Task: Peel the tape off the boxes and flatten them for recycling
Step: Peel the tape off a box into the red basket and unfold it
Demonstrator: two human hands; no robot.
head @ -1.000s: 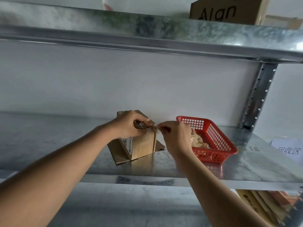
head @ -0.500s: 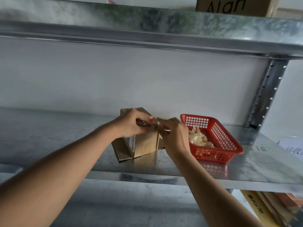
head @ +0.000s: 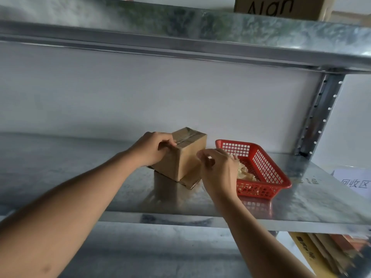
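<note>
Centrally, box (head: 187, 155): stands on flattened cardboard (head: 190, 180) on the shelf (head: 313, 199), taped top.
Left hand (head: 154, 150): fingers curled over the box's top edge.
Right hand (head: 218, 169): beside the box, fingertips pinched; contents unclear.
Basket (head: 267, 167): red, right of the box, holding crumpled tape.

Count, head view. Two hands are showing: left hand (head: 154, 150) and right hand (head: 218, 167). One small cardboard box (head: 187, 155) is sitting on one flattened cardboard piece (head: 191, 180). One red basket (head: 267, 167) is standing beside it. One printed carton (head: 281, 7) is sitting on the upper shelf (head: 180, 31). Two metal shelves are showing, one paper label (head: 355, 182).
</note>
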